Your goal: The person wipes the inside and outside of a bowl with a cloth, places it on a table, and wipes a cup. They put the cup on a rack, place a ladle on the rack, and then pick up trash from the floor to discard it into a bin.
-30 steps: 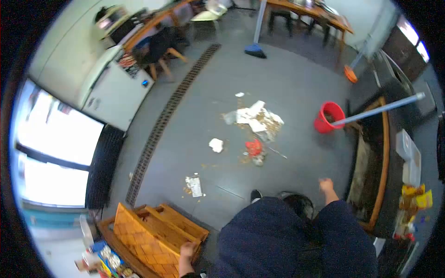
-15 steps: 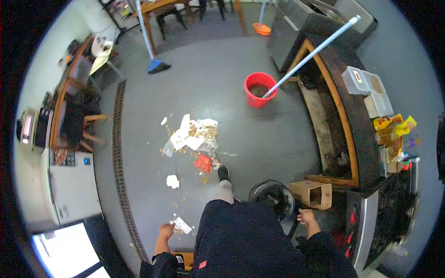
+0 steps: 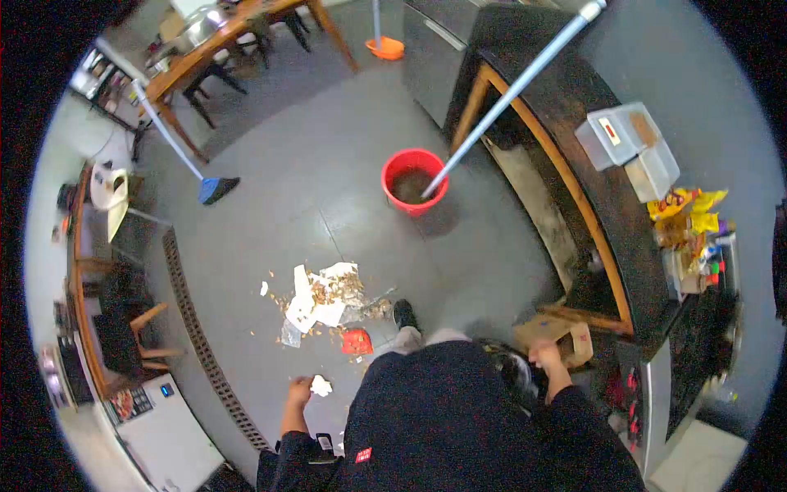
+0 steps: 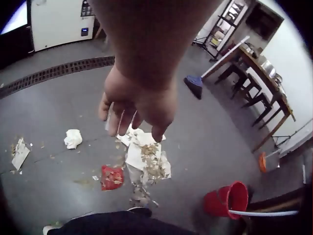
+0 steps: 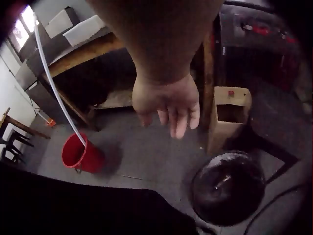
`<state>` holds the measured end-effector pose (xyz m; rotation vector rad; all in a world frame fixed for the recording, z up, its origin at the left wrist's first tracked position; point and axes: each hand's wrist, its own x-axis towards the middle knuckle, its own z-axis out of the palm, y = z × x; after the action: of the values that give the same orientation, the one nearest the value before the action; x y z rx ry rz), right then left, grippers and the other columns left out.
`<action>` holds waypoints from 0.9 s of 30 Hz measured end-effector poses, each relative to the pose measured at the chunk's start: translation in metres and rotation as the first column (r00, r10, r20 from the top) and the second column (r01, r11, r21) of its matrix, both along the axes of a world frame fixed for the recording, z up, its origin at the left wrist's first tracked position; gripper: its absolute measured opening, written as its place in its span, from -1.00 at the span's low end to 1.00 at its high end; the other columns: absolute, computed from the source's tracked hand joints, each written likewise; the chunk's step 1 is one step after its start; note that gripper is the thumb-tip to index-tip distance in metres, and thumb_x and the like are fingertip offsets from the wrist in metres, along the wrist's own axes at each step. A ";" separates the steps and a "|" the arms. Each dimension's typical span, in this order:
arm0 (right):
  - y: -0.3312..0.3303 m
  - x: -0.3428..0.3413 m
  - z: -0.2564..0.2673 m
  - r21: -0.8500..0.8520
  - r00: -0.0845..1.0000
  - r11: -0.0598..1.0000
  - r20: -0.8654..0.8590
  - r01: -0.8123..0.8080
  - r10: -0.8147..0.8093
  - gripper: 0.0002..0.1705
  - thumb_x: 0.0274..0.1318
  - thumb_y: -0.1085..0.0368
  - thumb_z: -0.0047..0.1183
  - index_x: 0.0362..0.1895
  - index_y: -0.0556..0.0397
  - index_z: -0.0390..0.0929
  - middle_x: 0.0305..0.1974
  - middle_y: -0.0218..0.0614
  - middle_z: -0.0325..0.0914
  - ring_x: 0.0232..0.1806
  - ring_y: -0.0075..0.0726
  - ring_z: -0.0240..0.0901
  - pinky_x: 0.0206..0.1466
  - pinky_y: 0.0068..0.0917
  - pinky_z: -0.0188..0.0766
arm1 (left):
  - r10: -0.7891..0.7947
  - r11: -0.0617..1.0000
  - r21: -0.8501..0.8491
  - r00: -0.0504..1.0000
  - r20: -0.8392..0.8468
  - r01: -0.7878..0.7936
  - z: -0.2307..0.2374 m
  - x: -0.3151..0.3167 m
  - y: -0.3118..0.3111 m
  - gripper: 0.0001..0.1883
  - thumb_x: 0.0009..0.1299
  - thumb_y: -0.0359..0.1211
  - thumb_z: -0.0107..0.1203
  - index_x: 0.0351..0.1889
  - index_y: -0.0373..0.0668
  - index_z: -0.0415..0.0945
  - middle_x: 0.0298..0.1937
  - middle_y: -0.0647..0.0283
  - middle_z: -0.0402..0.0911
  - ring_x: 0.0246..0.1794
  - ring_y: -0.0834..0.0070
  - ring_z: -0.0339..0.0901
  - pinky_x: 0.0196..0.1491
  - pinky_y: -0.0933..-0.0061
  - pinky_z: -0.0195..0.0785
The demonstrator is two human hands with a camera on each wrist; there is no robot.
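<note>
My left hand (image 3: 298, 395) hangs above the floor beside a crumpled white tissue (image 3: 321, 385); in the left wrist view the same hand (image 4: 139, 105) has loose fingers and holds nothing. White paper (image 3: 303, 305) strewn with brown scraps lies on the grey floor, a red wrapper (image 3: 357, 342) close to it. My right hand (image 3: 548, 357) is over the area between a black-lined bin (image 3: 512, 373) and a cardboard box (image 3: 580, 344). Seen from the right wrist, that hand (image 5: 168, 105) hangs with relaxed fingers and touches nothing, above and left of the bin (image 5: 227, 188).
A red bucket (image 3: 416, 182) with a long pole (image 3: 516, 90) leaning in it stands ahead. A blue broom (image 3: 218, 189) and an orange dustpan (image 3: 385, 48) are farther off. Along the right runs a dark counter (image 3: 566, 107); a floor drain (image 3: 205, 353) lies left.
The head view has turned rightward and moved, so the bucket and paper shift across it. Both hands remain low at the sides and empty; the left one now appears near the crumpled tissue.
</note>
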<state>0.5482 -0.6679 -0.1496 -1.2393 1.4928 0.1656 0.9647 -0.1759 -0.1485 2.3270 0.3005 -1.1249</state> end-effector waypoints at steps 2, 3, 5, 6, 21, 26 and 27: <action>-0.005 0.035 0.017 -0.002 0.952 0.956 0.091 0.292 -0.291 -0.81 -0.03 0.24 -0.13 -0.31 0.03 0.37 -0.54 -0.35 0.43 -0.70 -0.53 0.30 -0.76 -0.64 0.11 | 0.092 0.993 -0.067 0.996 -0.011 -0.092 -0.018 0.033 -0.010 -0.52 0.05 -0.18 0.13 -0.21 -0.38 0.34 -0.49 0.16 0.47 -0.58 0.51 0.39 -0.53 0.56 0.24; -0.007 0.047 0.023 -0.003 0.958 0.959 0.056 0.283 -0.283 -0.79 -0.03 0.23 -0.11 -0.29 0.04 0.35 -0.53 -0.35 0.43 -0.69 -0.52 0.30 -0.75 -0.64 0.11 | 0.058 0.996 -0.069 0.998 -0.015 -0.059 -0.021 0.051 -0.020 -0.52 0.05 -0.18 0.13 -0.22 -0.39 0.34 -0.49 0.16 0.47 -0.58 0.51 0.40 -0.52 0.56 0.24; -0.009 0.062 0.028 0.003 0.964 0.964 -0.012 0.266 -0.266 -0.74 -0.04 0.21 -0.08 -0.25 0.06 0.33 -0.51 -0.35 0.43 -0.67 -0.51 0.31 -0.74 -0.64 0.10 | -0.011 0.998 -0.070 1.000 -0.022 0.010 -0.025 0.087 -0.042 -0.53 0.05 -0.19 0.14 -0.23 -0.39 0.33 -0.49 0.16 0.47 -0.58 0.51 0.40 -0.51 0.56 0.25; -0.007 0.050 0.007 0.128 0.905 0.917 0.158 0.377 -0.394 -0.73 -0.05 0.19 -0.05 -0.28 0.08 0.32 -0.54 -0.34 0.41 -0.70 -0.48 0.28 -0.74 -0.56 0.09 | -0.051 0.999 -0.020 0.998 -0.037 0.051 -0.015 0.102 -0.063 -0.55 0.05 -0.19 0.13 -0.25 -0.39 0.34 -0.49 0.17 0.47 -0.58 0.51 0.40 -0.51 0.55 0.25; -0.168 0.109 -0.007 0.057 0.889 0.893 -0.141 0.446 -0.435 -0.83 -0.06 0.20 -0.11 -0.55 0.01 0.36 -0.66 -0.39 0.34 -0.74 -0.48 0.22 -0.82 -0.56 0.00 | -0.305 0.943 -0.095 0.944 0.129 0.318 0.062 0.320 -0.387 -0.56 0.09 -0.20 0.09 -0.19 -0.34 0.34 -0.52 0.23 0.45 -0.54 0.53 0.37 -0.48 0.59 0.23; -0.222 0.200 -0.006 -0.117 0.797 0.791 0.176 0.600 -0.578 -0.84 -0.14 0.27 -0.03 -0.44 0.09 0.40 -0.63 -0.43 0.37 -0.71 -0.53 0.26 -0.75 -0.61 0.09 | -0.425 0.899 -0.068 0.899 0.104 0.433 0.084 0.369 -0.451 -0.51 0.11 -0.12 0.07 -0.18 -0.36 0.33 -0.57 0.25 0.43 -0.60 0.58 0.35 -0.52 0.60 0.22; -0.226 0.215 0.000 -0.123 0.821 0.814 0.156 0.568 -0.549 -0.84 -0.15 0.29 -0.03 -0.43 0.10 0.41 -0.63 -0.42 0.38 -0.70 -0.53 0.28 -0.74 -0.62 0.11 | -0.417 0.901 -0.095 0.905 0.083 0.424 0.073 0.385 -0.450 -0.52 0.10 -0.12 0.07 -0.20 -0.36 0.33 -0.57 0.25 0.43 -0.60 0.58 0.35 -0.52 0.60 0.24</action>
<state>0.7635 -0.8938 -0.1493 -0.8627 1.7320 -0.4268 1.3496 -0.6257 -0.0753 2.3820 -0.3008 -1.2263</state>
